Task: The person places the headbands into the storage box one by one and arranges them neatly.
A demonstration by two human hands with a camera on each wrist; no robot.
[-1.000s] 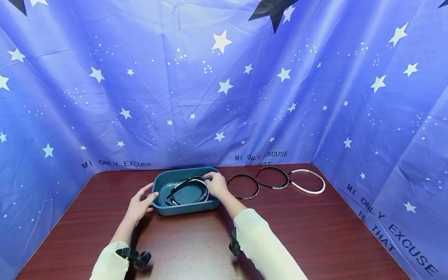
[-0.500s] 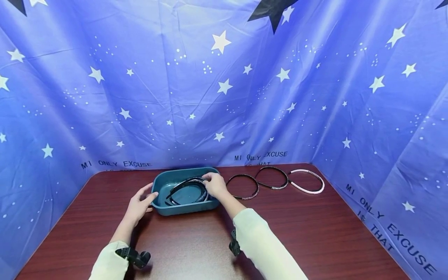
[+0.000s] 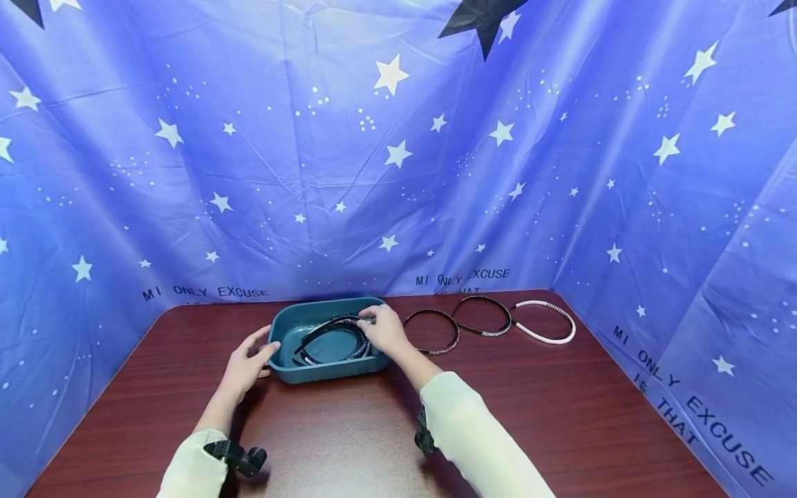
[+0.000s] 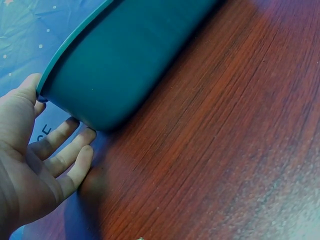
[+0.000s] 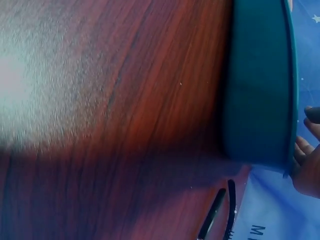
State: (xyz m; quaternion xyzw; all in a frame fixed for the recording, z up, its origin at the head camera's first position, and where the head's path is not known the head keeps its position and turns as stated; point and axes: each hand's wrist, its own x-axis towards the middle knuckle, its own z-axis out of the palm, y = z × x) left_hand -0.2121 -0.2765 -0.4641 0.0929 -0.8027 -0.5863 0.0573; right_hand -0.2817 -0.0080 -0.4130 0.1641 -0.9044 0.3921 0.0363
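A teal plastic basin (image 3: 326, 373) stands on the table with several headbands (image 3: 333, 325) nested in it, mostly black. My left hand (image 3: 245, 366) holds the basin's left end, thumb at the rim and the other fingers against the outside wall; the left wrist view shows this hand (image 4: 45, 160) under the rim's corner. Over the basin's right end, my right hand (image 3: 386, 330) pinches a black headband between thumb and fingertips. Its palm hides the right part of the pile. Only part of this hand (image 5: 307, 165) shows beyond the rim in the right wrist view.
Right of the basin, two black headbands with patterned parts, a nearer one (image 3: 432, 351) and a farther one (image 3: 488, 333), and a white headband (image 3: 548, 340) lie in a row on the reddish-brown table (image 3: 529, 401). A starry blue curtain (image 3: 324, 207) encloses the table's back and sides.
My right fingertips have shifted slightly left over the pile, and the black headband has moved with them. Less of the white band beneath shows now. The left hand stays at the basin.
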